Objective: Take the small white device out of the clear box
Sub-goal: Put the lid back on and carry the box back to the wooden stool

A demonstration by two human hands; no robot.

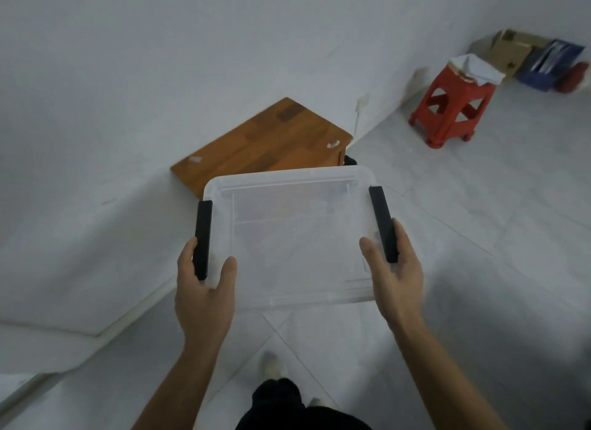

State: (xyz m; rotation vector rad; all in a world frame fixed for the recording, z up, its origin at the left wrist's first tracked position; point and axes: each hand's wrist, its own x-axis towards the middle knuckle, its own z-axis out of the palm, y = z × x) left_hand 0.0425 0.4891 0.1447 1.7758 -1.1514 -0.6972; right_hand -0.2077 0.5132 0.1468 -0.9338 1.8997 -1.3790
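I hold the clear box (294, 231) in the air in front of me, above the floor. It is a see-through plastic bin with a lid and a black clip on each side. My left hand (204, 288) grips its left side around the left black clip (202, 237). On the opposite side, my right hand (395, 279) grips around the right black clip (383, 224). I cannot make out a small white device through the blurred plastic.
A small wooden table (265, 144) stands against the white wall just beyond the box. A red plastic stool (454, 106) with a white bag on it stands at the right, with cardboard (511, 50) and a blue item (550, 66) behind. My legs and shoes show below.
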